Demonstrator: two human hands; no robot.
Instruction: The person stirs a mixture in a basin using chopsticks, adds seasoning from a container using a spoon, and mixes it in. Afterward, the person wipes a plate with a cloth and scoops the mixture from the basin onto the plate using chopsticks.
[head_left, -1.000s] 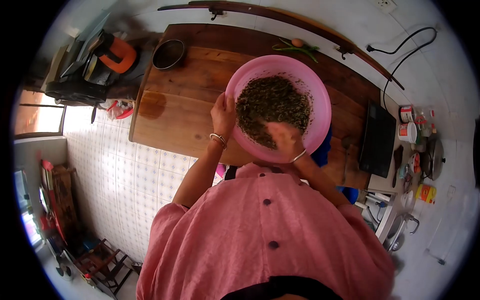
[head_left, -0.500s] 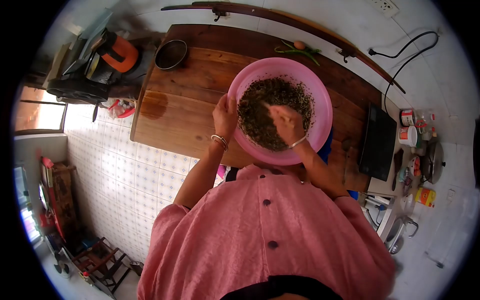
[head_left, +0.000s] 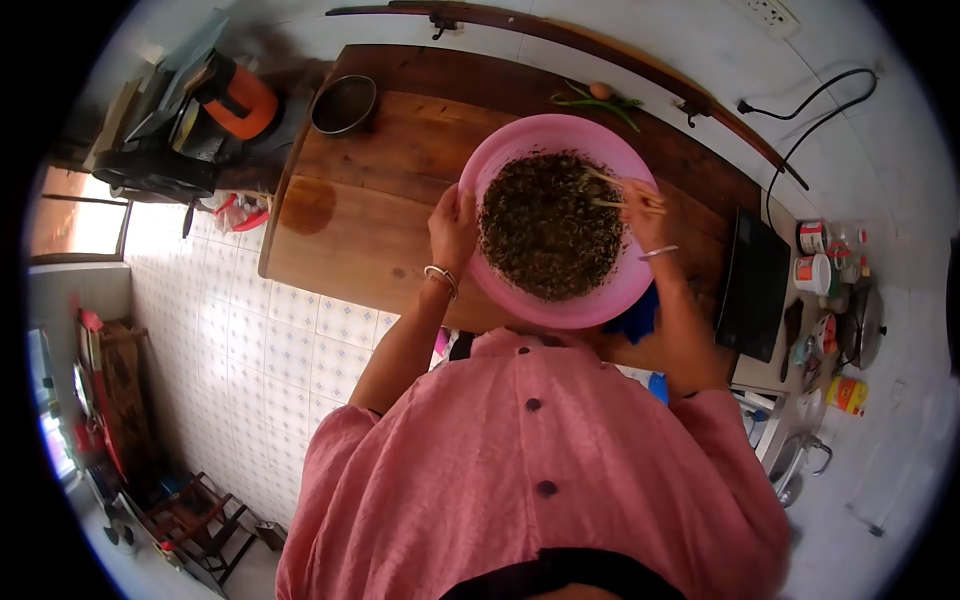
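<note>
1. Head view: a pink basin (head_left: 628, 285) stood on the wooden table (head_left: 400, 220), a dark chopped mix (head_left: 545, 230) inside it.
2. The left hand (head_left: 453, 230) gripped the basin's left rim.
3. The right hand (head_left: 645, 213) pinched chopsticks (head_left: 606, 203) at the basin's right side, their tips over the mix's edge.

Daylight glare on left floor tiles (head_left: 232, 320), curved fisheye edges, black corners.
</note>
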